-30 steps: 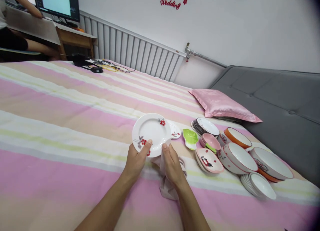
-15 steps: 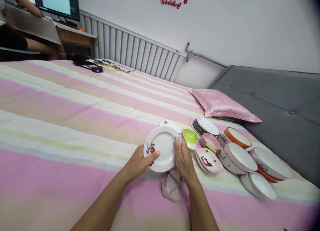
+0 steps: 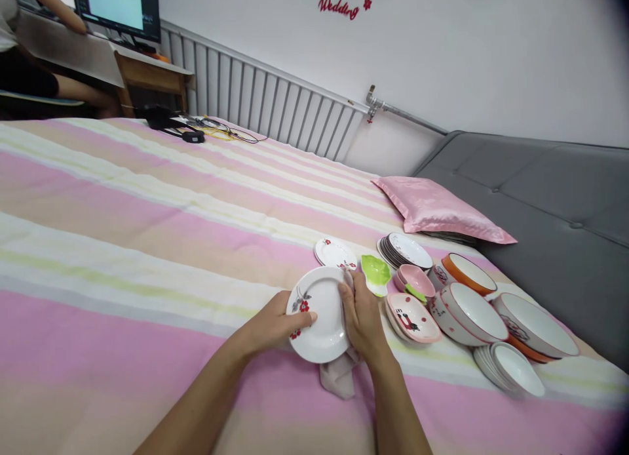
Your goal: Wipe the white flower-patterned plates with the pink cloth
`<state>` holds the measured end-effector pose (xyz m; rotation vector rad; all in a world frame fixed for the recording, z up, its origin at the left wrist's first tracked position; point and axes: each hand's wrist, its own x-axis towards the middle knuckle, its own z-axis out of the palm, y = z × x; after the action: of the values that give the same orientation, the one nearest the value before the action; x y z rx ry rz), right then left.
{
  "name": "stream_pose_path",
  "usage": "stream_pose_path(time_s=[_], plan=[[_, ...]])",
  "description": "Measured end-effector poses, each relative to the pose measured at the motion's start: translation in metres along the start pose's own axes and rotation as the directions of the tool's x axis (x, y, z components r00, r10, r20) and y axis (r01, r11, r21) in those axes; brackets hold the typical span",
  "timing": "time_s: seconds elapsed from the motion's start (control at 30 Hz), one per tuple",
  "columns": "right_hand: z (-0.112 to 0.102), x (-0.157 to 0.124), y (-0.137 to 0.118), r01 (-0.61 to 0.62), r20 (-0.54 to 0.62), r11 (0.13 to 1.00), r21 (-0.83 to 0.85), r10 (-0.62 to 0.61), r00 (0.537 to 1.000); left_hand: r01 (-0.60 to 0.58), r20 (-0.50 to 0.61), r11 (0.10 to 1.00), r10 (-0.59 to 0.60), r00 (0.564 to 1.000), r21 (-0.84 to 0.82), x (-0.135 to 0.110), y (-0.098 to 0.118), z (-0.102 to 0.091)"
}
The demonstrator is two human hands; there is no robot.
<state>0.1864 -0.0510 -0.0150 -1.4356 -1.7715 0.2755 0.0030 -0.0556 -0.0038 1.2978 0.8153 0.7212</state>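
Observation:
A white plate with red flowers (image 3: 319, 314) is held low over the striped bedspread (image 3: 147, 245). My left hand (image 3: 275, 324) grips its left rim, thumb on the flower print. My right hand (image 3: 361, 317) is closed on the plate's right edge together with a beige cloth (image 3: 339, 376), which hangs out below the hand. Just behind lies a second flowered plate (image 3: 334, 253) flat on the bed.
To the right sit a green leaf dish (image 3: 376, 273), a stack of dark-rimmed plates (image 3: 405, 250), pink bowls (image 3: 413, 314), larger bowls (image 3: 472, 304) and stacked white saucers (image 3: 511, 370). A pink pillow (image 3: 437, 209) and grey headboard (image 3: 565, 206) lie beyond. Another person sits at a desk far left.
Both hands have lowered the plate and shifted it right toward the dishes. It has tilted flatter, and my right hand has slid up along its right rim.

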Motion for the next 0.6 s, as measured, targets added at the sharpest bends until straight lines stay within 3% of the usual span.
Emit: stream_pose_path(time_s=[0.3,0.6], plan=[[0.0049,0.0019,0.0041,0.202,-0.108,0.976,-0.076,-0.209,0.972,-0.037,-0.190,0.977,-0.003,0.982,-0.209,0.0085,-0.0042,0.0050],[0.0029,0.0008,-0.0021,0.192,-0.123,0.979,0.066,-0.183,0.975,-0.091,-0.303,0.949,-0.006,0.953,-0.302,0.0086,-0.0013,0.0012]])
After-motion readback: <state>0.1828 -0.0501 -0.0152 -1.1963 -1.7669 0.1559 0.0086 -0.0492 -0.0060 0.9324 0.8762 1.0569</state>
